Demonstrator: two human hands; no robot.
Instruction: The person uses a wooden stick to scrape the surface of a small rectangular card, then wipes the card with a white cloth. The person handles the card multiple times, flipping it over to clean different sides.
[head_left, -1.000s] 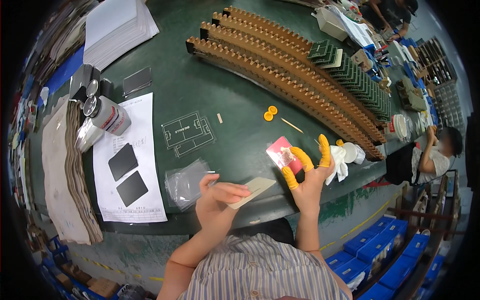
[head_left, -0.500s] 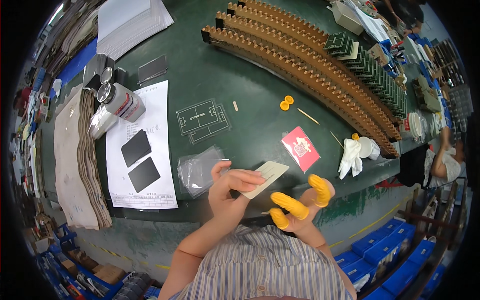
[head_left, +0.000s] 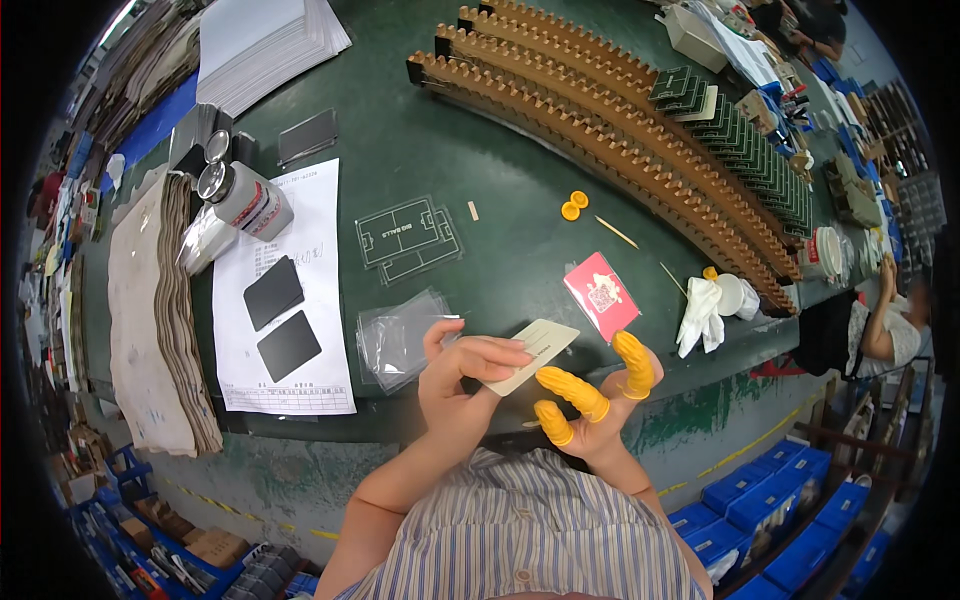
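Between the fingers of my left hand (head_left: 462, 382) is a cream-coloured card (head_left: 535, 352), tilted above the table's near edge. Yellow finger cots (head_left: 578, 394) cover three fingertips of my right hand (head_left: 597, 412), which is spread and holds nothing, just right of the card. Past my right fingers lies a pink card in a clear sleeve (head_left: 602, 297). Beyond my left hand are clear plastic sleeves (head_left: 402, 338) in a loose pile. Farther off, transparent sheets printed with white field lines (head_left: 410, 238) lie flat.
Long notched wooden racks (head_left: 600, 130) cross the far right, some slots filled with dark green cards (head_left: 755, 160). On the left, a metal can (head_left: 255, 205) and black cards (head_left: 289, 347) rest on a printed sheet (head_left: 318, 385). White gloves (head_left: 701, 315) lie at right.
My right hand has shifted slightly left and up, closer to the card. My left hand keeps the card in almost the same place.
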